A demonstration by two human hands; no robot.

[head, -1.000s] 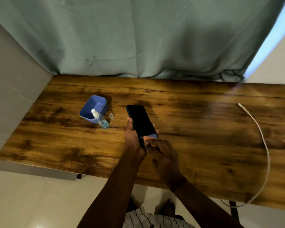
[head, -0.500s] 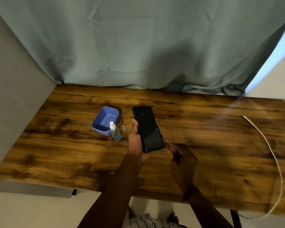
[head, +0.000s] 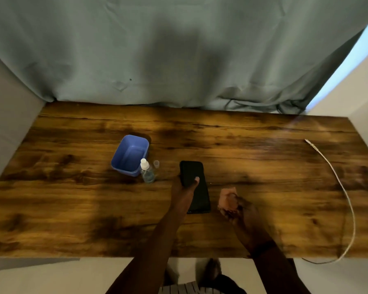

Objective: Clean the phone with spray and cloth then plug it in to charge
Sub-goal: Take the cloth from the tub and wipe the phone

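Observation:
The black phone lies screen up near the middle of the wooden table. My left hand grips its left edge, thumb across the dark screen. My right hand hovers just right of the phone, apart from it, blurred, with the palm turned up and the fingers curled; whether it holds anything is unclear. No cloth shows plainly. The small clear spray bottle with a white nozzle stands left of the phone. The white charging cable curves along the right side, its plug end at the far right.
A blue plastic tub sits behind the spray bottle, and a small clear cap stands beside it. A grey-green curtain hangs behind the table. The table's near edge runs just below my forearms.
My right hand has left the phone's lower end and moved right, turning palm up. My left hand has lowered the phone toward the table and its thumb now lies on the screen.

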